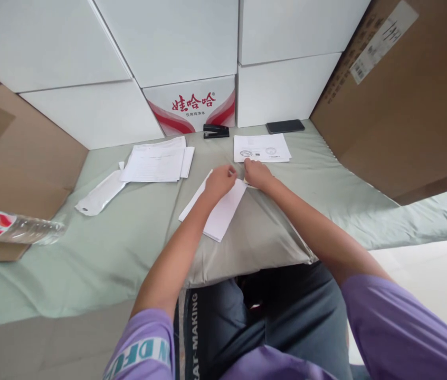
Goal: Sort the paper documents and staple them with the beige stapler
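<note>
A narrow piece of folded white paper or an envelope (226,211) lies at a slant on the cloth in front of me. My left hand (220,182) rests over its upper part, fingers curled in and thumb near the fingertips. Close by on the right, my right hand (258,173) has its fingers pinched together at the lower edge of a stack of white printed sheets or envelopes (265,146) with round black stamps. Under the right hand shows a small yellowish edge, too hidden to name. Whatever either hand pinches is hidden.
A black stapler (216,131) and a dark phone (285,126) lie at the back. On the left are printed papers (154,163), a white plastic sleeve (100,194) and a water bottle (13,226) lying sideways. White boxes (191,103) and brown cartons (401,105) enclose the cloth-covered surface.
</note>
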Demonstrator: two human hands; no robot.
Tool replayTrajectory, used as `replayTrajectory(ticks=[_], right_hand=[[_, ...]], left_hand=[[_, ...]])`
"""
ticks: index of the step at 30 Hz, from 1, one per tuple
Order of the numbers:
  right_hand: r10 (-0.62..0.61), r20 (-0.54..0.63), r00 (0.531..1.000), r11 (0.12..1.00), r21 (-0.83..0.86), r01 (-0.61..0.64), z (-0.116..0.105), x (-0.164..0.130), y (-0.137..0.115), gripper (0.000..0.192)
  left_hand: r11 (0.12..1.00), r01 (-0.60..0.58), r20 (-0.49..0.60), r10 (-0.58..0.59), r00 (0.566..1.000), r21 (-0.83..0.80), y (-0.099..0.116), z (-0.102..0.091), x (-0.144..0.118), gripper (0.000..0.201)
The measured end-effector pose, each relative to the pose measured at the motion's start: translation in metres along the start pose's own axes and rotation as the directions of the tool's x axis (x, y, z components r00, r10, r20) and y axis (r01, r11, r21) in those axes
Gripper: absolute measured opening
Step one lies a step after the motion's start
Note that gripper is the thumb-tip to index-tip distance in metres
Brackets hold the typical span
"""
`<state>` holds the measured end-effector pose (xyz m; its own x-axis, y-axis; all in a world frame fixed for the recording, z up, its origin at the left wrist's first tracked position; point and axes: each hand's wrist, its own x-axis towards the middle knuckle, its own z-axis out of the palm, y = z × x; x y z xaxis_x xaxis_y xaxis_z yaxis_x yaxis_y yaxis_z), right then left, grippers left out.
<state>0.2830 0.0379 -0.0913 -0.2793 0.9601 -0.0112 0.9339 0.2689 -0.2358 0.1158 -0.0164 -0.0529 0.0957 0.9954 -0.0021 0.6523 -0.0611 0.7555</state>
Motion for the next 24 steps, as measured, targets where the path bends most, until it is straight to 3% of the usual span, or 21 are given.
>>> replayTrajectory(ticks=[1,2,4,10,13,17,20,24], right_hand=[[0.005,0.001,1.000,1.000,0.015,-0.005,0.000,0.000,0.000,0.029],[0.011,0.004,1.000,0.999,0.036,-0.011,-0.001,-0.001,0.000,0.032],[0.016,0.007,1.000,0.997,0.081,-0.017,-0.002,-0.001,0.000,0.037],[0.002,0.002,1.000,0.985,0.171,-0.002,0.000,0.004,0.007,0.028],[0.023,-0.020,1.000,0.957,0.290,-0.016,0.002,0.005,0.014,0.029],[0.045,-0.107,0.993,0.896,0.445,0.007,0.002,0.001,0.020,0.022],[0.038,-0.147,0.988,0.883,0.467,0.035,0.001,-0.002,0.020,0.020],[-0.020,-0.116,0.993,0.894,0.443,0.069,0.001,-0.003,0.017,0.023]], left_hand=[[0.996,0.056,0.189,-0.043,0.981,-0.067,0.006,0.006,0.008,0.013],[0.985,0.129,0.293,-0.089,0.952,-0.118,0.009,0.011,0.015,0.013],[0.953,0.230,0.402,-0.135,0.906,-0.197,0.010,0.016,0.022,0.014],[0.872,0.315,0.424,-0.140,0.895,-0.376,-0.010,0.020,0.024,0.026],[0.868,0.301,0.442,-0.107,0.891,-0.395,-0.014,0.024,0.023,0.026],[0.885,0.241,0.387,-0.076,0.919,-0.399,-0.012,0.028,0.016,0.020],[0.894,0.189,0.350,-0.038,0.936,-0.407,-0.013,0.030,0.011,0.018],[0.894,0.188,0.349,-0.039,0.936,-0.406,-0.016,0.031,0.011,0.018]])
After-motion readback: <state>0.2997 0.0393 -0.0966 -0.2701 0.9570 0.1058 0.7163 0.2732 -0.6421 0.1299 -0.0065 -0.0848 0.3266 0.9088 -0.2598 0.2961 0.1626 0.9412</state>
